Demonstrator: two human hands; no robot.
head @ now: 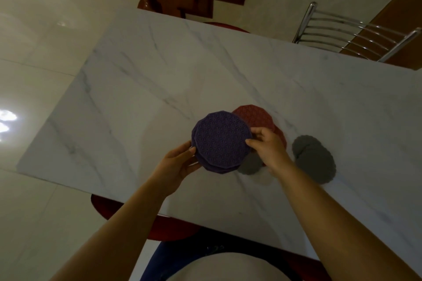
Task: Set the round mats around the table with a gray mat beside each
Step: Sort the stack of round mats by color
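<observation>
- A person stands at a white marble desk [159, 80] and looks down at both hands.
- The left hand [180, 164] holds the purple round mats [220, 141] by their left edge, with the thumb on top and the fingers under.
- There seem to be two purple mats, one on top of the other, and the lower one peeks out at the bottom edge.
- The right hand [266, 143] pinches the right edge of the top purple mat with its thumb and fingers.
- The purple mats are lifted a bit above the desk, near the middle of its near side.
- The red round mats [253, 116] lie flat on the desk just behind the purple ones. The purple mats and the right hand cover part of them.
- A small gray mat [250, 164] lies on the desk under the right hand, just beside the purple mats.
- More gray mats [314, 161] lie in a small pile to the right, near the right arm. It is hard to tell how many are there.
- A metal chair [349, 29] stands at the far right side of the desk.
- A red chair seat [169, 228] shows under the near edge of the desk.
</observation>
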